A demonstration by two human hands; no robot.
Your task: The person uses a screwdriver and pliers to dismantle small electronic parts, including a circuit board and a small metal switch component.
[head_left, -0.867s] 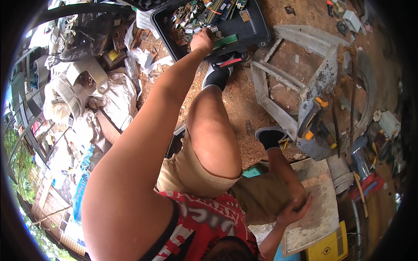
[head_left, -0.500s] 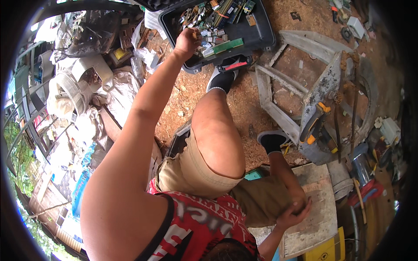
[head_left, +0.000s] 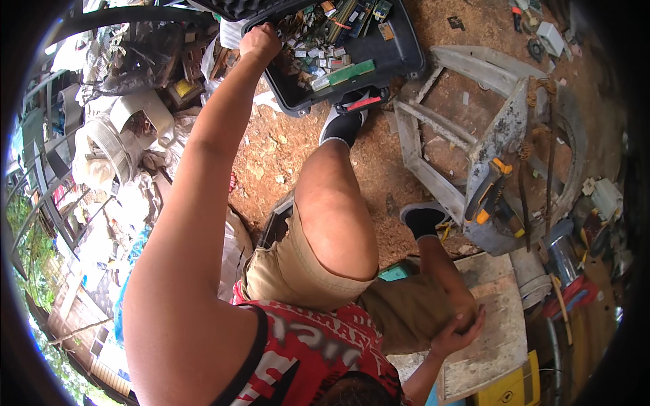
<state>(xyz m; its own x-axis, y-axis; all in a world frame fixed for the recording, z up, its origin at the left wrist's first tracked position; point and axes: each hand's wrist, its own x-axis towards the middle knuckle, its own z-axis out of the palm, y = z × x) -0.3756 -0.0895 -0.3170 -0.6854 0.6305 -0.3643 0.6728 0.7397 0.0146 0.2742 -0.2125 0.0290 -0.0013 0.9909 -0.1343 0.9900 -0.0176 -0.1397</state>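
Note:
My left hand [head_left: 259,44] is at the upper left corner of the open black case [head_left: 402,54], fingers curled at its rim; what they hold, if anything, is hidden. Mixed small circuit boards [head_left: 338,27] and a long green board [head_left: 351,72] lie inside the case. Low on the right, my right hand [head_left: 460,328] rests against my bent knee with fingers apart and curved, holding nothing that I can see.
A weathered grey metal frame [head_left: 501,81] with a yellow-black tool [head_left: 491,193] stands right of my legs. Scrap plastic housings [head_left: 142,118] and bags crowd the left. A worn board [head_left: 491,318] lies beside my right knee, above a yellow object [head_left: 508,382].
My left hand has moved left from among the boards, then up to the case's left rim. The case sits slightly differently in view. My right hand stays at my knee.

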